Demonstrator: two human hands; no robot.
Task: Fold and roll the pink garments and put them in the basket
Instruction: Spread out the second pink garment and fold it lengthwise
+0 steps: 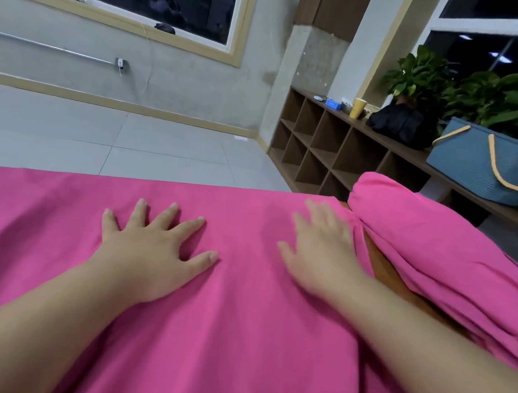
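A wide pink garment (235, 324), soft matte cloth with shallow creases, is lying spread flat across the table (388, 271), of which only a narrow strip of smooth orange-brown wood is showing. Both hands are resting palm down on this cloth, grasping nothing. The left hand (153, 248) is lying near the garment's middle with its fingers straight and fanned apart. The right hand (320, 246) is lying to the right of it, close to the garment's right edge, fingers extended; it is blurred, so exactly how firmly it is pressing cannot be told. Just beyond that edge, past the wood strip, a second pink garment (440, 251) is sitting in a thick, rounded, loosely bunched heap. Farther right and behind the heap, a blue basket (470, 166) with a ribbed woven-looking wall and curved tan handles is standing on a low brown cubby shelf (322, 145), apart from both garments. Leafy green plants (507, 99) are rising behind the basket.
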